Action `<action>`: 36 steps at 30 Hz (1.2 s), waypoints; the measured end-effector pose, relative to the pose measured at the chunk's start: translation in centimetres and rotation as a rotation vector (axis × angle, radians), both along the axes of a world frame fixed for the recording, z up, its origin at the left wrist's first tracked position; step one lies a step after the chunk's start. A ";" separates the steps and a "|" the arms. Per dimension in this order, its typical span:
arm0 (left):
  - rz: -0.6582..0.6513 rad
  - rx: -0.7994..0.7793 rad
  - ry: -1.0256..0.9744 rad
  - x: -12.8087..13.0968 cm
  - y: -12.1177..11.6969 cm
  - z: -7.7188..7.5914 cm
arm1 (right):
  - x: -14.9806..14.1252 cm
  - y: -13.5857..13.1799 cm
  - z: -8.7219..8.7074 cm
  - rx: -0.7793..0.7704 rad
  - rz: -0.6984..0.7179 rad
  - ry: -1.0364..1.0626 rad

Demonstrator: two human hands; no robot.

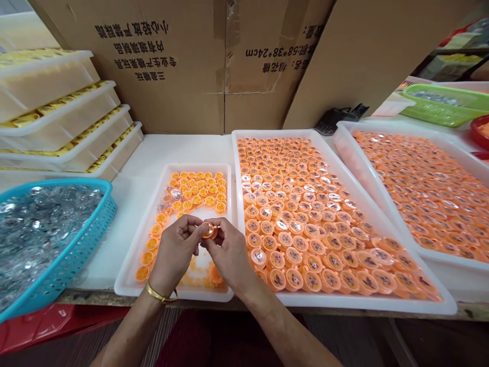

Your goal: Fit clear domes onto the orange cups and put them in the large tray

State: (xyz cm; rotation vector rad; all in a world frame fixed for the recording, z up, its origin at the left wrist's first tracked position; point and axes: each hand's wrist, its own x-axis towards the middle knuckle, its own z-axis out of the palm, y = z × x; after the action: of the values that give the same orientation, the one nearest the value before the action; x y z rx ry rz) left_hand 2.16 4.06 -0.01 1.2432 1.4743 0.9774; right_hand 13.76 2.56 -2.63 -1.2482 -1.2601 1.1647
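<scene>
Both my hands meet over a small white tray (143, 219), pinching one small orange cup (208, 230) with a shiny clear lid. The thumb of my left hand (176, 247) presses on the lid, and my right hand (229, 250) grips the cup's right side. Below them the tray holds open orange cups (198, 191) with yellow contents, plus scattered yellow bits (193, 278). A few clear lids (175, 194) lie on the cups at the tray's left. Just right, a large white tray (344, 304) is filled with rows of lidded orange cups (294, 255).
A blue basket (86, 239) of clear lids stands at the left. Behind it rise stacked white bins (72, 122) with yellow packets. Cardboard boxes (191, 102) wall off the back. Another tray of orange cups (431, 193) and a green basket (439, 109) are at the right.
</scene>
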 end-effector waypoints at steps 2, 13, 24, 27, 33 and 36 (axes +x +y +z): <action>-0.016 0.028 0.048 -0.1 0.0 0.0 | 0.0 0.0 0.0 0.006 0.022 -0.010; -0.062 0.069 0.109 -0.8 -0.2 -0.3 | 0.2 0.0 1.1 -0.025 0.111 0.067; -0.029 0.027 0.091 -0.4 -0.4 -0.6 | 0.5 0.3 0.7 -0.129 0.008 0.334; -0.058 0.061 0.089 0.0 -0.6 -0.9 | 0.6 0.3 0.8 -0.109 -0.030 0.362; -0.049 0.121 0.027 0.2 -1.0 -1.0 | 0.8 0.2 0.9 -0.101 -0.013 0.449; -0.110 0.105 0.049 -0.2 -1.2 -1.1 | 0.7 0.2 0.9 -0.110 -0.036 0.478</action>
State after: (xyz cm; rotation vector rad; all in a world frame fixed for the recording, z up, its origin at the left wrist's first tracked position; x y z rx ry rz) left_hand 1.92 2.89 -1.14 1.4173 1.3914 0.9666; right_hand 14.45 2.76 -1.75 -0.9843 -0.8244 1.4180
